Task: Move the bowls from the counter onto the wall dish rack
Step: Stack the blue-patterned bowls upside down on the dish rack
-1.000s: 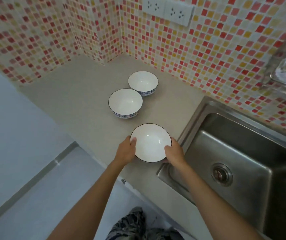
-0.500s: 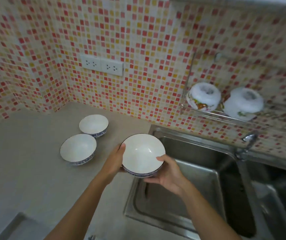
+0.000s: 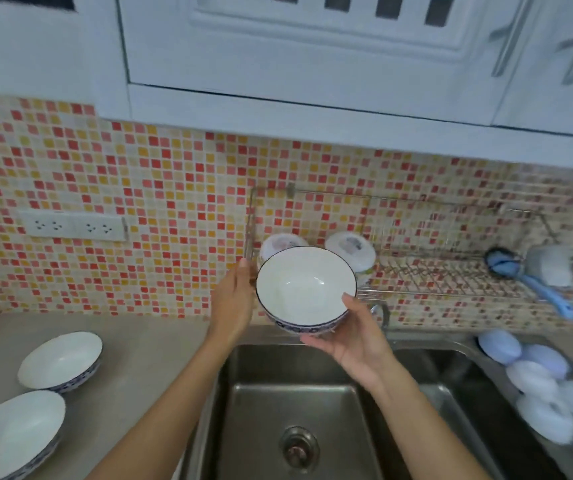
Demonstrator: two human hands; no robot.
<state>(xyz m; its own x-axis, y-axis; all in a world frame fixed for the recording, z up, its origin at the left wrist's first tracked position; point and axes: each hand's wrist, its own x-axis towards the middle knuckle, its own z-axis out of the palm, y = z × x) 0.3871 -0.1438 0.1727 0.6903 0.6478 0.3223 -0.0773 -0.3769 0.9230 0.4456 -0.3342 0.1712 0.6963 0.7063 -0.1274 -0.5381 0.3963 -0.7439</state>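
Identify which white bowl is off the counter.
The bowl held in both hands over the sink; the other two rest on the counter.

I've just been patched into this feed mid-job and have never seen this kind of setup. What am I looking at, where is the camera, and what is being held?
There is no machine here: a person works with bare hands, and the single wide-angle camera sits on their head, looking forward and down, so the arms enter from the bottom.

The left hand and right hand together hold one white bowl with a blue patterned band, raised over the sink in front of the wall dish rack. The rack already carries two upturned bowls, partly hidden behind the held one, plus a blue brush.

Two more bowls rest on the counter at left, not yet moved.
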